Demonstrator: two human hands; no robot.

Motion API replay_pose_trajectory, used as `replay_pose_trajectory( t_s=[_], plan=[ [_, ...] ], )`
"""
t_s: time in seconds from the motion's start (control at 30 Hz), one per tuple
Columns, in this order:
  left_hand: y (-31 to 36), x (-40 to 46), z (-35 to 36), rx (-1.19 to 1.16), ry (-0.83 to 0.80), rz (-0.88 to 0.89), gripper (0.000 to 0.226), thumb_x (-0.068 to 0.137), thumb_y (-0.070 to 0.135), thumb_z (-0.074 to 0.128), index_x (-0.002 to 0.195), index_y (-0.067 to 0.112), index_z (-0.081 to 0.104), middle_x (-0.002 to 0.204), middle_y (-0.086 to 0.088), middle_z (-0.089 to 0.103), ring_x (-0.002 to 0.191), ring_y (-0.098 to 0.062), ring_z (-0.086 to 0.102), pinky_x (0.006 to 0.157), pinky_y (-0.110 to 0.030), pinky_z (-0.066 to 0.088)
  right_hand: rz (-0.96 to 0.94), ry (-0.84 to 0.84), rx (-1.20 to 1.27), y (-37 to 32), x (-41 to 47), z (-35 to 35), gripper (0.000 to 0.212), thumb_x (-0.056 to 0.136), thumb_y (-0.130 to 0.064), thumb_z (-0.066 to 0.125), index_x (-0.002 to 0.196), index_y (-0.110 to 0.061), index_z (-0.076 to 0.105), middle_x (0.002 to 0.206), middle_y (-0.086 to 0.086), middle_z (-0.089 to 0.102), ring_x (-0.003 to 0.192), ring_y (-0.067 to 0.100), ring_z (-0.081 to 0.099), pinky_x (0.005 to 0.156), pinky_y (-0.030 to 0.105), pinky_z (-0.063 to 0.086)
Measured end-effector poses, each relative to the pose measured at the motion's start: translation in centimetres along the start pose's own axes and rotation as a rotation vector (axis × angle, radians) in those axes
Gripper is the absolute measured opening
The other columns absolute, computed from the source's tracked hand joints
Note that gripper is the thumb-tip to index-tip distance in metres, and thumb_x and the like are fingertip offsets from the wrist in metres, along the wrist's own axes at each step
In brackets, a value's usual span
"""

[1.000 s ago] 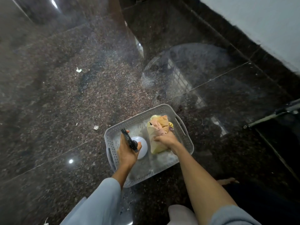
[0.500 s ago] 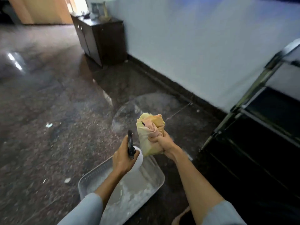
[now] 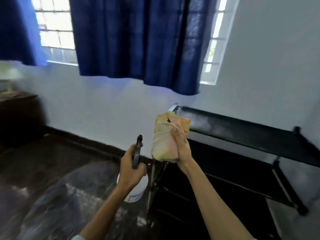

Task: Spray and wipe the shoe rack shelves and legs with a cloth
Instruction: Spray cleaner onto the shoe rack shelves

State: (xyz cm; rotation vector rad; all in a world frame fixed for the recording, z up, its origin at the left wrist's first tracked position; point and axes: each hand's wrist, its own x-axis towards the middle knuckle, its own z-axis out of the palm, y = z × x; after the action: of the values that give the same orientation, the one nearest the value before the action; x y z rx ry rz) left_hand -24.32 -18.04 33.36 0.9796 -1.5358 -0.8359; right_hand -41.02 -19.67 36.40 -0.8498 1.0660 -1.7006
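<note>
A white wall with a blue curtain (image 3: 136,42) stands behind the black shoe rack (image 3: 242,153). Left of the rack, the left hand (image 3: 132,168) grips a white spray bottle (image 3: 136,189). The right hand (image 3: 182,149) clutches a folded yellowish cloth (image 3: 166,135) before the rack's top left corner.

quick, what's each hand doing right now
Left hand: grips the spray bottle at its black trigger head.
Right hand: grips the bunched cloth.
</note>
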Motion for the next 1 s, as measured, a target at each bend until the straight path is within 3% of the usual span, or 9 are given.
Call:
replay_pose_trajectory(
  t_s=[0.1, 0.17, 0.27, 0.43, 0.53, 0.6, 0.77, 1.0],
  plan=[
    [2.0, -0.3, 3.2, -0.108, -0.148, 0.006, 0.057, 0.052, -0.001, 0.040, 0.102, 0.018, 0.057, 0.078, -0.013, 0.054, 0.044, -0.028, 0.042, 0.043, -0.034, 0.038, -0.059, 0.114, 0.027, -1.2, -0.5, -2.8, 0.038, 0.077, -0.042, 0.072, 0.106, -0.019, 0.065, 0.103, 0.005, 0.071, 0.092, 0.022, 0.068, 0.073, 0.033, 0.056],
    [3.2, -0.7, 4.7, -0.133, -0.214, 0.022, 0.058, 0.051, -0.003, 0.039, 0.101, 0.018, 0.058, 0.082, -0.019, 0.057, 0.048, -0.026, 0.047, 0.041, -0.029, 0.037, -0.097, 0.179, 0.056, -1.3, -0.8, -4.2, 0.040, 0.082, -0.042, 0.068, 0.112, -0.016, 0.066, 0.107, 0.009, 0.071, 0.097, 0.026, 0.067, 0.079, 0.036, 0.056],
    [4.4, -1.0, 6.1, -0.141, -0.252, -0.006, 0.057, 0.043, -0.004, 0.046, 0.095, 0.015, 0.059, 0.088, -0.005, 0.060, 0.059, -0.001, 0.055, 0.043, -0.024, 0.043, -0.114, 0.224, 0.114, -0.9, -1.1, -6.0, 0.055, 0.074, -0.052, 0.069, 0.113, -0.013, 0.066, 0.108, 0.011, 0.071, 0.101, 0.028, 0.066, 0.088, 0.042, 0.053],
    [4.7, -1.7, 7.4, -0.191, -0.271, -0.137, 0.028, 0.055, 0.011, 0.055, 0.079, -0.001, 0.063, 0.067, -0.008, 0.057, 0.060, -0.020, 0.050, 0.048, -0.026, 0.040, -0.101, 0.316, 0.138, -0.1, -0.9, -8.2, 0.037, 0.081, -0.047, 0.063, 0.097, -0.014, 0.070, 0.098, 0.010, 0.073, 0.091, 0.024, 0.067, 0.079, 0.036, 0.054],
    [4.7, -2.0, 7.5, -0.131, -0.340, -0.099, 0.045, 0.058, 0.036, 0.057, 0.070, -0.008, 0.058, 0.064, -0.012, 0.054, 0.063, -0.022, 0.049, 0.060, -0.032, 0.040, -0.109, 0.320, 0.099, -0.2, -0.6, -9.0, 0.028, 0.089, -0.040, 0.058, 0.092, -0.015, 0.071, 0.094, 0.008, 0.072, 0.087, 0.021, 0.067, 0.072, 0.030, 0.051],
    [5.1, -2.1, 7.4, -0.074, -0.352, -0.124, 0.044, 0.061, 0.041, 0.055, 0.063, -0.003, 0.057, 0.061, -0.010, 0.056, 0.060, -0.019, 0.050, 0.058, -0.025, 0.041, -0.106, 0.309, 0.095, -0.2, -0.4, -9.3, 0.028, 0.091, -0.038, 0.056, 0.092, -0.015, 0.071, 0.096, 0.010, 0.072, 0.088, 0.022, 0.067, 0.074, 0.031, 0.052],
    [5.2, -1.7, 7.4, -0.097, -0.323, -0.240, 0.028, 0.088, 0.011, 0.054, 0.062, 0.003, 0.058, 0.055, -0.010, 0.053, 0.056, -0.021, 0.046, 0.053, -0.026, 0.037, -0.104, 0.296, 0.100, 0.2, 0.0, -9.8, 0.031, 0.091, -0.038, 0.056, 0.096, -0.012, 0.071, 0.101, 0.014, 0.072, 0.098, 0.030, 0.066, 0.088, 0.042, 0.051],
    [6.7, -2.2, 7.9, -0.143, -0.374, -0.243, 0.031, 0.090, 0.012, 0.050, 0.065, -0.003, 0.060, 0.061, -0.012, 0.059, 0.055, -0.018, 0.052, 0.044, -0.028, 0.039, -0.134, 0.280, 0.101, -0.3, -0.5, -9.9, 0.031, 0.093, -0.037, 0.053, 0.096, -0.012, 0.071, 0.099, 0.011, 0.073, 0.096, 0.027, 0.067, 0.087, 0.040, 0.052]
  ],
)
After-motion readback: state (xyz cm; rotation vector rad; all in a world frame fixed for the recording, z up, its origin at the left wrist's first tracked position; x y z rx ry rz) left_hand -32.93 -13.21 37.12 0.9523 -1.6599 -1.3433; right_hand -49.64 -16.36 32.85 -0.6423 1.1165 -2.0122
